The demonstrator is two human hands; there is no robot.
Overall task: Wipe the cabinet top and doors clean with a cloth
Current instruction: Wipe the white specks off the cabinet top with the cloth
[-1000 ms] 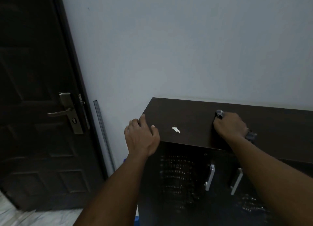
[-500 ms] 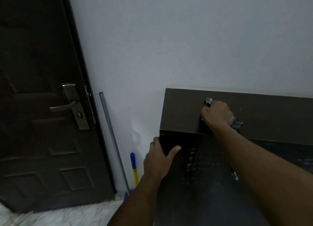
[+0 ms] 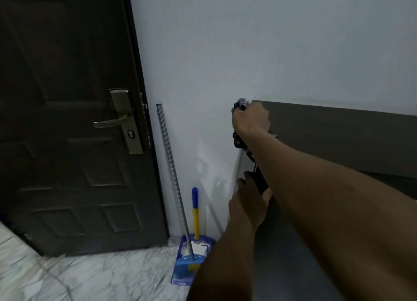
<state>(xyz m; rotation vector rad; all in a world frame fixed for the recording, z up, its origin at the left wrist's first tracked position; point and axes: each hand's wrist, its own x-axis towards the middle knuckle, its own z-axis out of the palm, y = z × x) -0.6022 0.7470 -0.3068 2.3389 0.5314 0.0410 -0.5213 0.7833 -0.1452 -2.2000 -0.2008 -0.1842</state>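
The room is dim and a bit grey. The white wall [image 3: 270, 41] is the brightest part. The dark door [image 3: 67, 120] looks bent near the left edge. The near arm [image 3: 327, 221] is dark and soft. A faint shadow falls beside the cabinet [image 3: 338, 138].

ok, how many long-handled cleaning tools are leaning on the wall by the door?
2: a grey metal pole beside the door frame, and a blue-and-yellow handle just right of it. The cabinet may hide more.
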